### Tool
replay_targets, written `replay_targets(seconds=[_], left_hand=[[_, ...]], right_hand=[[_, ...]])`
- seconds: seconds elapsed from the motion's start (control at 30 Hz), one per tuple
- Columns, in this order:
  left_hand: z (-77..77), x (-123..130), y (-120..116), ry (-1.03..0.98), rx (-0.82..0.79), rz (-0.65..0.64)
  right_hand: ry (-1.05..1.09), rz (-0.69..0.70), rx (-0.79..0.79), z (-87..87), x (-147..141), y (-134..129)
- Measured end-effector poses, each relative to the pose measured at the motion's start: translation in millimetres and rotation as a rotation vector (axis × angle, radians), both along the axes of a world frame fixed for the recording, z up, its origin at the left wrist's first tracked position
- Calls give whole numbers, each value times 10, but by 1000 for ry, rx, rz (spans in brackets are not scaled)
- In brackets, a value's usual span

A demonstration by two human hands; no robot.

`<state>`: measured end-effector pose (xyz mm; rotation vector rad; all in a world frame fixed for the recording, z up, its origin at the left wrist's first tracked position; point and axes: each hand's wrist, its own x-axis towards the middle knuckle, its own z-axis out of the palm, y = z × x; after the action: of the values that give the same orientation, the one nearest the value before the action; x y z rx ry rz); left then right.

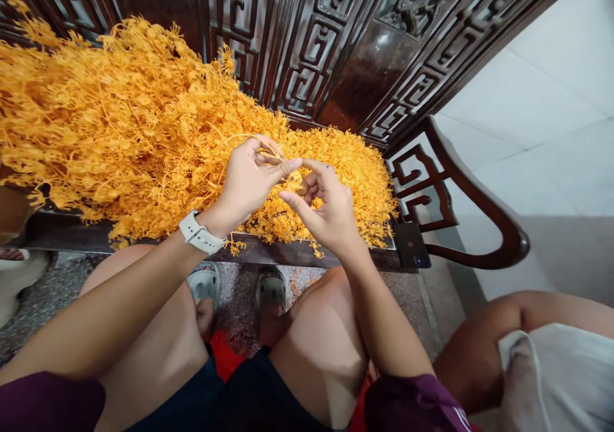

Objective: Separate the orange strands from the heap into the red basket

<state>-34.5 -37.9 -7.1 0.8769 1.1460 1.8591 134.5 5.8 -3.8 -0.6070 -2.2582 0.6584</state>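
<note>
A large heap of orange plastic-looking flower sprigs (144, 112) covers the seat of a dark carved wooden bench (307, 246). Above the heap, my left hand (254, 176) pinches a thin orange stem between thumb and fingers, and a white watch band (201, 233) circles that wrist. My right hand (326, 201) is close beside it, with its index fingertip at the left thumb tip. The right thumb stands apart from its curled fingers, and nothing shows clearly between them.
A curved wooden armrest (508, 246) closes the bench's right end, near a dark phone (411, 245). Another person's bare leg and pale cloth (561, 368) are at the lower right. A pale shoe (23, 278) shows at the left edge.
</note>
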Motion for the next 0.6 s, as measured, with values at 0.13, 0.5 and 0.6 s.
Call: replay_targets(seconds=[0.13, 0.5, 0.6], left_hand=[[-21, 34, 6, 43, 37, 56], [24, 57, -124, -368, -87, -387], [-16, 75, -123, -404, -95, -370]], right_hand=[[53, -20, -33, -82, -59, -5], [360, -5, -493, -6, -145, 16], [378, 29, -597, 10, -154, 15]])
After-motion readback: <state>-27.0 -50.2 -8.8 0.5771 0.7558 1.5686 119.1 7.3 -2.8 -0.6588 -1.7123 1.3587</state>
